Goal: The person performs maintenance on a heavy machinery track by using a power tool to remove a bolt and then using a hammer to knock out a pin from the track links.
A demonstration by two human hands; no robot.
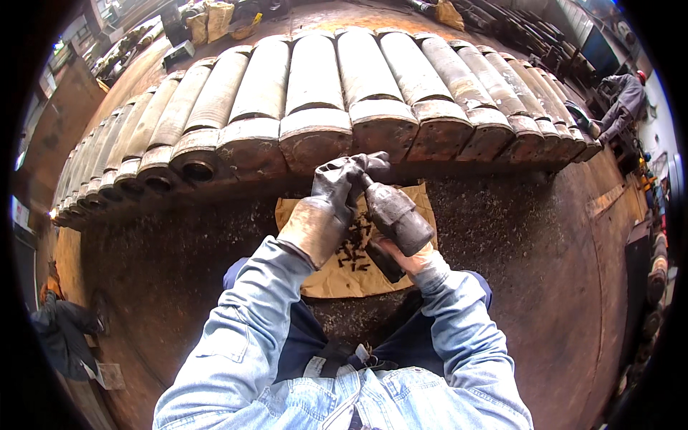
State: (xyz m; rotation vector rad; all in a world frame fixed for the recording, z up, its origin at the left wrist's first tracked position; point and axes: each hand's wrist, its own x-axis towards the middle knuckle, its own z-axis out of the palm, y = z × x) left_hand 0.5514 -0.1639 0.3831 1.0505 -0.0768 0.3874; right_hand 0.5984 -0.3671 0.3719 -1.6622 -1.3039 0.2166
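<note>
My right hand (410,256) is wrapped round the grip of a dark, grimy cordless impact driver (398,215). The tool points away from me, toward the row of metal cylinders. At its nose is my left hand (337,188), in a dirty grey and tan work glove, its fingers closed. What those fingers pinch is hidden by the glove. Below both hands a brown paper sheet (326,285) lies on the ground. Several small dark bolts (351,258) are scattered over it, partly covered by my left glove and the tool.
A long row of heavy cylinders (313,75) with blocky ends (315,136) curves across in front of me. One person (623,104) crouches at the far right, and another person (64,330) is at the left edge. Sacks (218,20) and metal parts lie at the back.
</note>
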